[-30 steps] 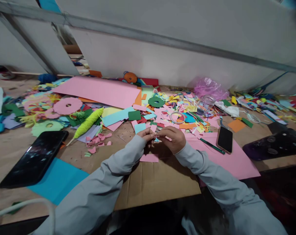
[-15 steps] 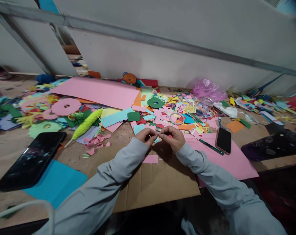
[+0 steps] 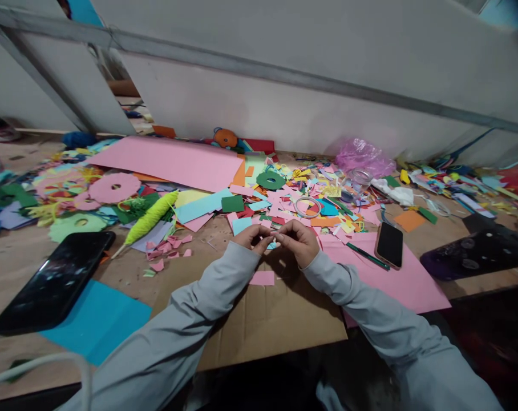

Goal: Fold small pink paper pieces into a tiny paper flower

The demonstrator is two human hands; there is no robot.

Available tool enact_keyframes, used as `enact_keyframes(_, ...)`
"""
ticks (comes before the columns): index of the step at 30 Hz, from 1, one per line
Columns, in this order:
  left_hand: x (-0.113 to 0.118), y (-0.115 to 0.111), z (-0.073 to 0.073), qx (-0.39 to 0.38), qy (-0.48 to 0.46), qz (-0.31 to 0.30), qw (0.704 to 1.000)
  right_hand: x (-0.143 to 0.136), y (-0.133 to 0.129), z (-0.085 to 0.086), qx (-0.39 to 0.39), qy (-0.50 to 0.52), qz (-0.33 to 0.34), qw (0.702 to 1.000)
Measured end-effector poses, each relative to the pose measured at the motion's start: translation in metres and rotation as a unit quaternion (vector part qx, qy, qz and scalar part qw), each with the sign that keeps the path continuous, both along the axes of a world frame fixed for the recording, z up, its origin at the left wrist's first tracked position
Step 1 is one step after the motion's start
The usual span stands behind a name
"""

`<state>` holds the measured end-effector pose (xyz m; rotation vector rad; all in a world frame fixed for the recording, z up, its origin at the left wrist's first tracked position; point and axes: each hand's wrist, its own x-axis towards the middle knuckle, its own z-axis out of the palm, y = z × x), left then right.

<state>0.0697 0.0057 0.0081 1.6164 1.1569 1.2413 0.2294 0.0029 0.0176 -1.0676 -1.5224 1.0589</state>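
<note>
Working a small, indistinct piece between pinched fingertips: left hand and right hand meet over the cardboard; the next move likely calls for steady, matched finger pressure.

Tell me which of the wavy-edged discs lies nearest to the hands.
The dark green disc, beyond the left hand and right hand. Pink discs and a pale green disc lie far left; an orange disc is farther back.

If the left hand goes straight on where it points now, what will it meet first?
Most likely the right hand, just opposite the left hand; whether they touch, or pinch something between them, is unclear.
</note>
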Motion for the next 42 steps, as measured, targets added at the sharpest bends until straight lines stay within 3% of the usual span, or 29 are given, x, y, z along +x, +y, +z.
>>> enact_keyframes(8,-0.004,0.006,-0.004,0.006,0.01,-0.012,1.0,0.002,-0.002,0.01,0.082,-0.087,-0.007,0.993)
enact_keyframes(19,-0.002,-0.001,0.001,0.075,0.081,0.0,0.994,0.001,-0.003,0.006,0.063,-0.095,-0.007,0.993)
enact_keyframes(27,-0.005,0.005,-0.005,0.105,0.046,0.005,0.993,0.006,0.001,0.012,0.078,-0.089,0.017,0.993)
enact_keyframes(30,-0.01,0.009,-0.004,0.071,0.014,0.02,0.997,0.022,0.015,0.021,0.115,-0.11,-0.037,0.986)
enact_keyframes(32,-0.014,0.01,-0.001,0.034,-0.01,0.031,0.999,0.035,0.027,0.023,0.15,-0.157,-0.078,0.973)
enact_keyframes(35,-0.017,0.01,0.002,-0.015,-0.038,0.031,0.999,0.049,0.04,0.016,0.159,-0.306,-0.025,0.938)
enact_keyframes(38,-0.016,0.009,0.004,-0.041,-0.048,0.027,0.998,0.049,0.044,0.006,0.159,-0.457,0.045,0.874)
enact_keyframes(42,-0.014,0.007,0.004,-0.078,-0.079,0.018,0.994,0.04,0.039,0.004,0.178,-0.54,0.03,0.822)
